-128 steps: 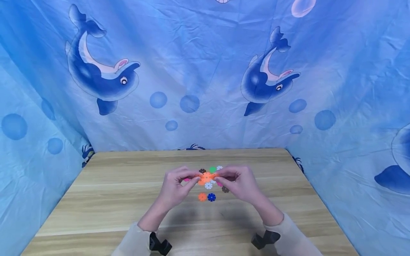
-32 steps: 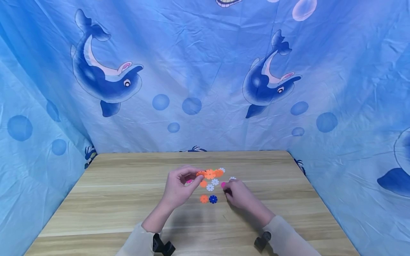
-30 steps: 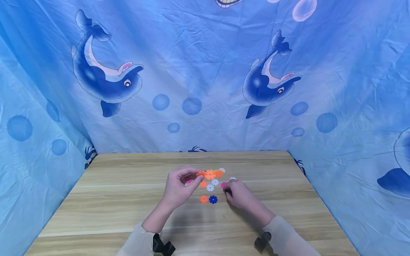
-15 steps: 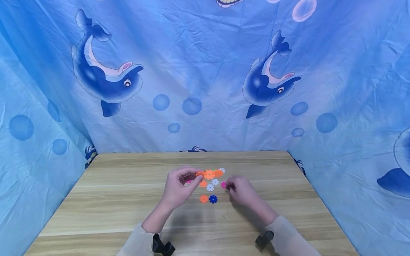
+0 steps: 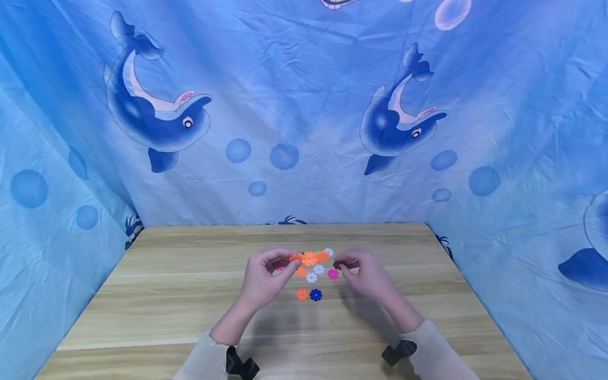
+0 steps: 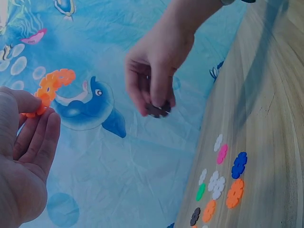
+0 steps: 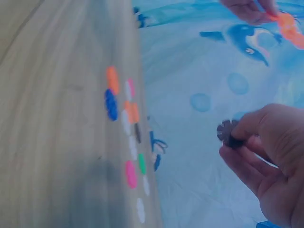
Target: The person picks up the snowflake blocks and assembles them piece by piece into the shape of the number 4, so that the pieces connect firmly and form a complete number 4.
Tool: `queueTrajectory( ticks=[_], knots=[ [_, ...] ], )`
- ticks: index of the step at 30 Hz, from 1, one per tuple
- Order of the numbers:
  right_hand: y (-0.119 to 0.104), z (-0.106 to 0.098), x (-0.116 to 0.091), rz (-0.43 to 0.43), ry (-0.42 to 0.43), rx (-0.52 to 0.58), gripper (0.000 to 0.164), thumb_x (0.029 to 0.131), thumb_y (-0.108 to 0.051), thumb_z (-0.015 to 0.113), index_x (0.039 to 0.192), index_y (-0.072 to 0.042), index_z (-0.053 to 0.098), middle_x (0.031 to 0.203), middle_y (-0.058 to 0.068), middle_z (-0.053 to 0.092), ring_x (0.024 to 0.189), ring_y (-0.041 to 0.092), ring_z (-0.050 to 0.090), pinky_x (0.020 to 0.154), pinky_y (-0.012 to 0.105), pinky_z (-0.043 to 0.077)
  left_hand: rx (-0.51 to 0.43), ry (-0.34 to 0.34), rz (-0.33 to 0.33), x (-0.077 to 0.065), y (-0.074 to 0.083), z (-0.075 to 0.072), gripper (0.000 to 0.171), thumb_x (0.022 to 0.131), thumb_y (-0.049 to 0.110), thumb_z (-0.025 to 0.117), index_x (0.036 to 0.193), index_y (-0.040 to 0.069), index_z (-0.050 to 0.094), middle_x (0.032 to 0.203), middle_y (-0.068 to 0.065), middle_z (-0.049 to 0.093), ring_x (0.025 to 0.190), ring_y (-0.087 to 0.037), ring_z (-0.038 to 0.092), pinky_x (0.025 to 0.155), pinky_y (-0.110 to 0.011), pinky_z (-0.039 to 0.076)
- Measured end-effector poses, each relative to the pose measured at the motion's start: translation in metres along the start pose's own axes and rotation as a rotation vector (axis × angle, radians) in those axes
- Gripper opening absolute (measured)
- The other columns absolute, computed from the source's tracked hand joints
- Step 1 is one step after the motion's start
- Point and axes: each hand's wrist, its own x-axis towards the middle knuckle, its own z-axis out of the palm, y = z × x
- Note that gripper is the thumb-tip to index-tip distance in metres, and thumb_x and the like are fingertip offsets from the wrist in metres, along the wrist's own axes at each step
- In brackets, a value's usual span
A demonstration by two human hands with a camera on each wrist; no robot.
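Note:
My left hand (image 5: 291,262) pinches one end of a flat chain of joined orange snowflake discs (image 5: 310,258) above the wooden table (image 5: 190,295). The left wrist view shows the chain (image 6: 50,88) sticking up from my left hand's fingertips (image 6: 35,110). My right hand (image 5: 340,265) pinches a single brown disc (image 5: 337,265) just right of the chain, with a small gap between them. That brown disc (image 7: 227,130) shows clearly in the right wrist view, and again (image 6: 158,109) in the left wrist view.
Loose discs lie on the table under the hands: a pink disc (image 5: 333,274), white discs (image 5: 311,277), an orange disc (image 5: 302,294), a blue disc (image 5: 315,294), a green disc (image 6: 201,192) and another brown disc (image 6: 194,216). A blue dolphin cloth (image 5: 285,132) hangs behind and beside the table.
My right hand has risen from the table with a brown disc pinched and moved up-left toward the orange chain. The left hand has held the chain still.

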Motion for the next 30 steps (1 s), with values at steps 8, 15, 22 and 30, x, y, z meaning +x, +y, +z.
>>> queueTrajectory(
  ticks=[8,15,22,30],
  knots=[
    [-0.009,-0.012,0.000,0.083,-0.028,0.214,0.019,0.094,-0.001,0.077,0.110,-0.011,0.081,0.100,0.001,0.083,0.090,0.011,0.078,0.078,0.022,0.065,-0.007,0.003,-0.011,-0.003,-0.002,-0.001,0.014,0.093,-0.001,0.079,0.106,0.003,0.080,0.100,-0.015,0.079,0.088,-0.006,0.074,0.081,-0.029,0.067],
    [-0.017,-0.020,0.002,0.199,-0.063,0.432,0.024,0.095,-0.005,0.077,0.118,0.001,0.076,0.106,0.017,0.080,0.089,0.012,0.076,0.078,0.029,0.067,0.000,0.007,-0.050,-0.003,-0.007,-0.001,0.014,0.094,0.004,0.081,0.107,0.005,0.081,0.103,-0.014,0.080,0.088,-0.009,0.075,0.083,-0.029,0.067],
    [-0.027,-0.030,0.004,0.302,-0.094,0.690,0.036,0.097,-0.004,0.075,0.127,0.014,0.066,0.100,0.005,0.079,0.087,0.014,0.078,0.080,0.028,0.067,-0.003,0.001,-0.044,-0.004,-0.012,0.000,0.013,0.094,0.004,0.080,0.107,0.004,0.081,0.102,-0.015,0.081,0.088,-0.009,0.076,0.082,-0.029,0.067],
    [-0.033,-0.031,0.004,0.324,-0.111,0.824,0.039,0.099,0.000,0.070,0.130,0.021,0.059,0.095,-0.005,0.080,0.084,0.013,0.077,0.076,0.026,0.066,-0.023,-0.008,-0.056,-0.005,-0.015,0.001,0.012,0.094,0.002,0.079,0.106,0.003,0.080,0.102,-0.016,0.080,0.089,-0.008,0.076,0.085,-0.026,0.066]
  ],
)
